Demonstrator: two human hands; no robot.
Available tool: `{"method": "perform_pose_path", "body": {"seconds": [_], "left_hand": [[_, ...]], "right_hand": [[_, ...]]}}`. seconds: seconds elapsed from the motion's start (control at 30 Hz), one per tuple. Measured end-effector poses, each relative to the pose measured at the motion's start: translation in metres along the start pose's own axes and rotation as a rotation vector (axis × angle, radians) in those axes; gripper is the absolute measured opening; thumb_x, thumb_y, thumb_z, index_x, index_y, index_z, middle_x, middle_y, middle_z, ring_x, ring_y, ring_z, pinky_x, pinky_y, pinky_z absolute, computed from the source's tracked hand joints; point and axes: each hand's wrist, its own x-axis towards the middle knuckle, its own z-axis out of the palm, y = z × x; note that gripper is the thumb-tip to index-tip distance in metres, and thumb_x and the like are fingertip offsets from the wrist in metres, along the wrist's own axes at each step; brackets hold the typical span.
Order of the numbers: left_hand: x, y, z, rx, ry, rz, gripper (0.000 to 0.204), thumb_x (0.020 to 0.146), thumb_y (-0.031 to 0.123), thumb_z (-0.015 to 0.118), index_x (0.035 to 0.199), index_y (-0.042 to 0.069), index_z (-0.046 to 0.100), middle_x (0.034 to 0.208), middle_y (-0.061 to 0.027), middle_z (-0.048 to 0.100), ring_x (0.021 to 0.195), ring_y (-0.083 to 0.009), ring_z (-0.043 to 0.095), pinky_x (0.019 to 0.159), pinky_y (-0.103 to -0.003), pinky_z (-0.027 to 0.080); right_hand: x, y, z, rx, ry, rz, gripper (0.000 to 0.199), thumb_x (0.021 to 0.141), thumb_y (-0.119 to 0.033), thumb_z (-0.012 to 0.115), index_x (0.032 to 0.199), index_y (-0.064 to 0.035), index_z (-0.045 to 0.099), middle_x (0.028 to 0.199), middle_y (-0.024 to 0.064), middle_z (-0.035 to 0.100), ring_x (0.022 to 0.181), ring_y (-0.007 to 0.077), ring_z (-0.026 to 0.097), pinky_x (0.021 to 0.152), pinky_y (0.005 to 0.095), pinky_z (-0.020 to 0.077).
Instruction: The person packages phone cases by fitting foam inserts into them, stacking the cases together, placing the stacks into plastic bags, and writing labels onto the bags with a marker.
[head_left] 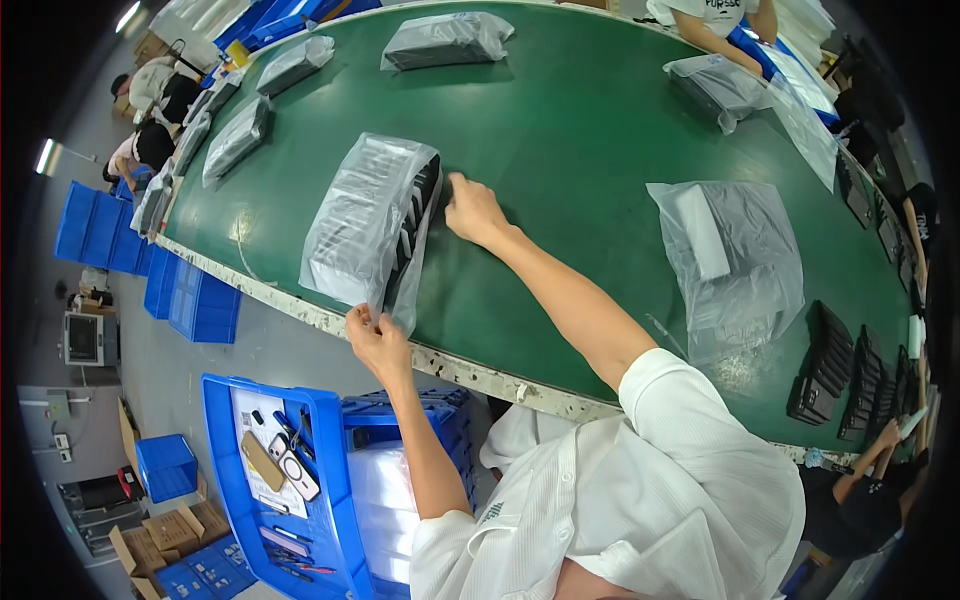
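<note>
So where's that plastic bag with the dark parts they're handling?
In the head view, the clear plastic bag lies left of centre on the green table, near its front edge, between the left hand and right hand.

The person wears a white short-sleeved shirt (640,500) of thin fabric with a fine ribbed or striped weave, loose and creased across the shoulders and back. The sleeves end above the elbows, the right sleeve (665,385) with a rounded, hemmed cuff and the left sleeve (470,540) bearing a small dark printed mark near its edge, too small to make out. Both forearms are bare, and the left hand (378,338) and right hand (474,210) carry no gloves, rings or watch that can be seen.
</note>
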Motion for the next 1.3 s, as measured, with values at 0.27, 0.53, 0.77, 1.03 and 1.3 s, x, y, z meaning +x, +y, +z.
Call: {"method": "perform_pose_path", "body": {"seconds": [0.27, 0.53, 0.77, 1.03, 1.3], "left_hand": [[-0.028, -0.007, -0.032, -0.057, -0.023, -0.109, 0.025, 0.098, -0.005, 0.061, 0.122, -0.004, 0.057, 0.111, -0.0101, 0.061, 0.072, -0.0110, 0.059, 0.064, -0.028, 0.051], [-0.035, -0.027, -0.053, -0.054, 0.014, -0.089, 0.026, 0.097, -0.005, 0.061, 0.123, -0.004, 0.057, 0.110, -0.0090, 0.061, 0.071, -0.0101, 0.054, 0.062, -0.028, 0.047], [-0.065, 0.004, -0.045, -0.254, -0.027, -0.211, 0.026, 0.098, -0.004, 0.062, 0.123, -0.002, 0.056, 0.111, -0.0079, 0.059, 0.072, -0.0085, 0.055, 0.064, -0.027, 0.048], [-0.097, 0.015, -0.048, -0.309, -0.068, -0.209, 0.027, 0.096, -0.007, 0.059, 0.122, -0.001, 0.056, 0.106, -0.0049, 0.058, 0.070, -0.0059, 0.051, 0.062, -0.025, 0.043], [-0.123, 0.022, -0.045, -0.097, 0.115, -0.209, 0.034, 0.097, -0.004, 0.068, 0.128, -0.001, 0.053, 0.109, -0.0050, 0.056, 0.081, -0.0106, 0.056, 0.070, -0.027, 0.047]], "right_hand": [[-0.011, -0.056, -0.023, 0.267, -0.255, 0.052, 0.128, 0.075, -0.051, 0.088, 0.160, 0.0175, 0.021, 0.120, 0.0363, 0.072, 0.120, 0.0426, 0.072, 0.102, 0.0456, 0.0585], [-0.015, -0.042, -0.042, 0.405, -0.428, 0.231, 0.110, 0.074, -0.043, 0.089, 0.148, 0.0195, 0.037, 0.095, 0.0239, 0.078, 0.073, 0.0288, 0.079, 0.078, 0.0387, 0.0643], [-0.013, -0.044, -0.030, 0.326, -0.415, 0.115, 0.121, 0.078, -0.022, 0.084, 0.165, 0.0144, 0.009, 0.094, 0.0293, 0.077, 0.077, 0.0368, 0.079, 0.079, 0.0416, 0.0641], [-0.096, 0.013, -0.048, 0.450, -0.023, 0.263, 0.036, 0.089, -0.016, 0.067, 0.118, 0.0052, 0.068, 0.088, 0.0205, 0.078, 0.085, 0.0372, 0.078, 0.084, 0.0467, 0.0621], [-0.099, -0.009, -0.081, 0.236, 0.018, -0.003, 0.088, 0.091, -0.018, 0.075, 0.165, -0.0040, 0.029, 0.140, 0.0242, 0.062, 0.122, 0.0351, 0.066, 0.098, 0.0492, 0.0574]]}}
